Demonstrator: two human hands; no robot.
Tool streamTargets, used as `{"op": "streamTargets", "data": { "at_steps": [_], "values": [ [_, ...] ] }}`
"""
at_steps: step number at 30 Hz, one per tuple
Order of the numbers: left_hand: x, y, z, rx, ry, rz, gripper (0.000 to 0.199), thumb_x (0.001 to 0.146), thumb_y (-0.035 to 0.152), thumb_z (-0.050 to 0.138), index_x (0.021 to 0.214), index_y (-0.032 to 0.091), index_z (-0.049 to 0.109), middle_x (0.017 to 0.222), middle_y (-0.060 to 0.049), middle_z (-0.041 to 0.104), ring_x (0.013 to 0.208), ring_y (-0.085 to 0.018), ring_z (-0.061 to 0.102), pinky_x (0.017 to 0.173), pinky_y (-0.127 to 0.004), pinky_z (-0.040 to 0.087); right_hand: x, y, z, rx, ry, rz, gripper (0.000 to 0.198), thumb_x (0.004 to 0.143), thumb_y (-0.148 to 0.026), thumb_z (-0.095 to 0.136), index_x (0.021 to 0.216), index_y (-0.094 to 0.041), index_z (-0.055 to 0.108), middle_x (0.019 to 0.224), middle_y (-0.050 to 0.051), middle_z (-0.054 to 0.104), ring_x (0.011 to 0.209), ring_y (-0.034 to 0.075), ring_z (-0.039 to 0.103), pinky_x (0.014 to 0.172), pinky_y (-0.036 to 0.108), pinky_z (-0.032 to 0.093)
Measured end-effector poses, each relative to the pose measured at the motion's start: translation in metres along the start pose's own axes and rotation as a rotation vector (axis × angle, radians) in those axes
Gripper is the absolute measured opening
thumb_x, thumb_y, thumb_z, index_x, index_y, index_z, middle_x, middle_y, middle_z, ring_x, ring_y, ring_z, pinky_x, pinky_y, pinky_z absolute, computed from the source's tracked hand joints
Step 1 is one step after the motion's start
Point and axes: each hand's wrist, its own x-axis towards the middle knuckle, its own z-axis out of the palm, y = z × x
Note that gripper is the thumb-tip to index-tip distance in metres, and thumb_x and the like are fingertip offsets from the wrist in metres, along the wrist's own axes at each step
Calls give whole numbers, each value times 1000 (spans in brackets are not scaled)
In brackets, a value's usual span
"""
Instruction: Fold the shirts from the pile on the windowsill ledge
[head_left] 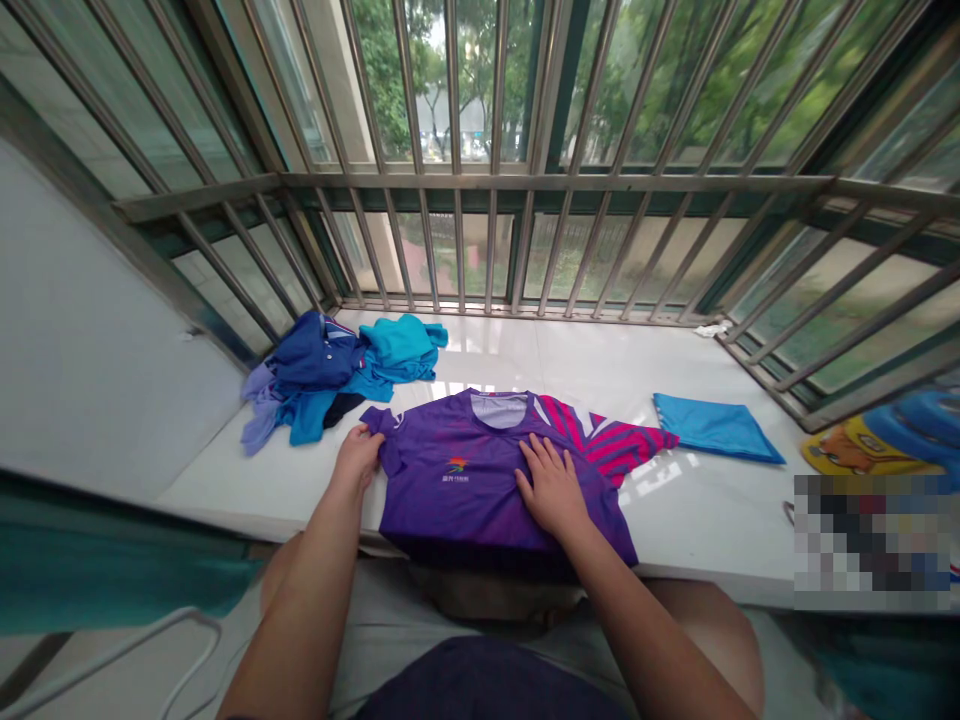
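A purple shirt (pixel 480 480) w/ pink-striped sleeve lies spread flat on a white bench (pixel 697 500) under a barred window (pixel 525 150), hem hanging over the near edge. Left hand (pixel 358 455) pinches the shirt's left sleeve, fingers closed on the fabric. Right hand (pixel 551 487) rests palm-down on the shirt's middle, fingers apart & flat, gripping nothing. Left of the shirt & touching its sleeve: a heap of blue & teal clothes (pixel 330 375). Right of the shirt, just beyond the pink sleeve: a folded blue cloth (pixel 716 427). Further right, a yellow-and-blue item (pixel 877 440) at the bench end, partly out of view.
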Motion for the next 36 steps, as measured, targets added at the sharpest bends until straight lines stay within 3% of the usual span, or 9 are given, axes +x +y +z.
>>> {"op": "streamTargets", "data": {
  "at_steps": [5,8,11,13,16,21,29,31,36],
  "values": [
    [-13,10,4,-50,-80,62,18,91,9,64,106,18,67,84,-3,78,79,-17,78,80,-28,64,0,1,2,9,15,-3,62,112,-48,42,169,-26,44,180,6,32,167,31,25,135,60,12],
    [-41,4,5,8,-272,183,24,96,25,67,120,21,70,108,-6,81,103,-21,79,99,-35,62,0,1,2,10,18,-9,61,111,-48,42,169,-26,45,179,6,32,167,31,25,135,60,13],
    [-68,-5,-7,436,-668,443,43,96,42,75,134,24,70,132,-10,77,126,-28,72,117,-46,53,0,1,1,6,14,-8,62,111,-47,42,169,-25,44,179,6,32,167,31,26,135,61,13],
    [-78,-11,-20,765,-818,611,62,86,45,86,142,28,68,146,-11,70,138,-33,64,124,-50,46,0,1,1,3,13,-8,62,111,-47,42,169,-25,44,179,7,33,167,31,26,134,61,14],
    [-81,-18,-39,1050,-806,794,75,76,39,94,146,29,66,151,-12,67,141,-35,60,124,-53,46,0,1,1,0,14,-11,62,111,-46,42,169,-25,44,179,7,33,167,32,26,134,62,15],
    [-74,-26,-53,1210,-704,954,39,97,26,67,136,28,71,128,-10,74,120,-28,69,110,-44,54,0,0,0,-10,14,-7,62,111,-46,42,169,-25,44,179,7,33,167,32,26,134,62,15],
    [-49,-25,-71,1245,-388,816,31,101,31,52,120,22,75,105,-10,75,94,-26,72,91,-39,58,0,-1,-1,-19,5,-6,62,111,-47,41,169,-25,44,179,8,33,166,32,27,134,61,15],
    [-49,-20,-75,1178,-424,816,33,100,36,56,124,22,74,103,-9,74,91,-25,71,89,-38,59,1,-1,-1,-20,7,-6,62,111,-47,41,169,-25,44,179,8,33,166,32,27,134,61,16],
    [-59,-16,-75,1089,-656,915,43,95,36,70,137,27,71,129,-10,72,123,-28,68,112,-44,54,1,0,0,-20,10,-4,61,111,-47,40,169,-26,44,179,7,34,166,32,27,134,61,16]
  ]
}}
